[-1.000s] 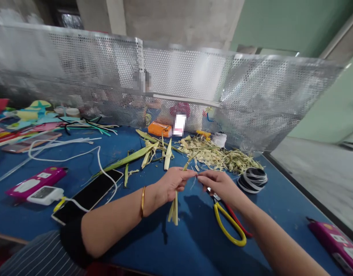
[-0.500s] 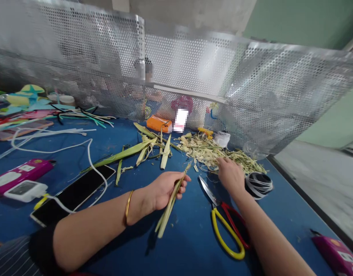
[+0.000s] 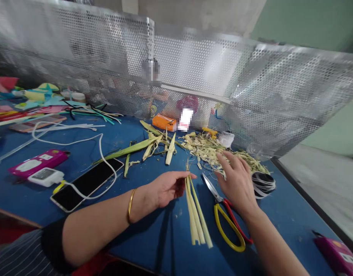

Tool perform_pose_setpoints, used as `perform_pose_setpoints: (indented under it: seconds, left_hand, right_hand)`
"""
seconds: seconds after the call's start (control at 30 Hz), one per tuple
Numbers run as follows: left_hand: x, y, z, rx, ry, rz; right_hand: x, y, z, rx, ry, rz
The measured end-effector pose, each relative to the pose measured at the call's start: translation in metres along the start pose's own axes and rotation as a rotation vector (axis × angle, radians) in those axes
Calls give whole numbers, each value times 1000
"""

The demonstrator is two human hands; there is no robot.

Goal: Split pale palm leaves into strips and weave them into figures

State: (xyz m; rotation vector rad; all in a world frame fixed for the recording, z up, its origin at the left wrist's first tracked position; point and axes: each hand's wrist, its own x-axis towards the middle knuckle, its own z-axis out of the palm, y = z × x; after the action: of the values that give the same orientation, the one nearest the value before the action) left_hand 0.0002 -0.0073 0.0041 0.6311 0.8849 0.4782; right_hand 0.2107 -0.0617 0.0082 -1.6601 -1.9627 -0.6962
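My left hand (image 3: 171, 187) is closed, pinching the upper ends of a few pale green plant strips (image 3: 197, 218) that hang down over the table and fan slightly apart. My right hand (image 3: 236, 180) has its fingers spread, with nothing visible in it. It hovers at the near edge of a heap of shredded plant scraps (image 3: 203, 147). Between the two hands, scissors (image 3: 219, 203) with one yellow and one red handle lie on the table, blades pointing away. Past my left hand are longer green leaves and husk pieces (image 3: 133, 147).
A black phone (image 3: 88, 186), a white cable (image 3: 100, 153) and a purple device (image 3: 40, 163) lie to the left. On the right are a striped roll (image 3: 263, 184) and another purple device (image 3: 334, 251). A perforated metal screen (image 3: 193, 63) borders the back; a person sits behind it.
The strips have swung from pointing lower left to hanging down towards the lower right, and they spread apart. My right hand has lifted off the scrap heap and opened its fingers.
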Motion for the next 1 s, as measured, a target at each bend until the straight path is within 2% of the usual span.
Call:
perform_pose_setpoints:
  seconds: [0.17,0.3,0.4,0.5,0.57,0.6,0.7,0.77,0.9,1.0]
  left_hand:
    - [8,-4,-7,-75,-20,56]
    - [10,-7,-7,-90,-59,65]
    - [5,-11,-3,71,-86,91]
    - [-2,-12,3,246,-35,229]
    - [-6,-13,6,287,-6,294]
    - [-8,-13,7,289,-37,295]
    - [-12,-14,6,294,-239,223]
    - [-12,-15,5,316,-324,171]
    - [-9,-17,4,338,-312,66]
    - [-7,-16,5,311,-269,20]
  right_hand:
    - [-11,-21,4,324,-126,-171]
    - [-20,-44,6,486,-104,-211]
    - [-21,-50,3,605,-5,-45]
    - [-18,-47,-4,741,85,188]
    - [-16,-45,-8,836,101,342]
    - [-15,-45,-8,883,102,414]
    - [-15,-47,-7,991,78,568]
    - [-16,-48,-4,1050,54,640]
    - [-18,-49,3,1194,5,754]
    - [-18,-49,8,1253,17,808]
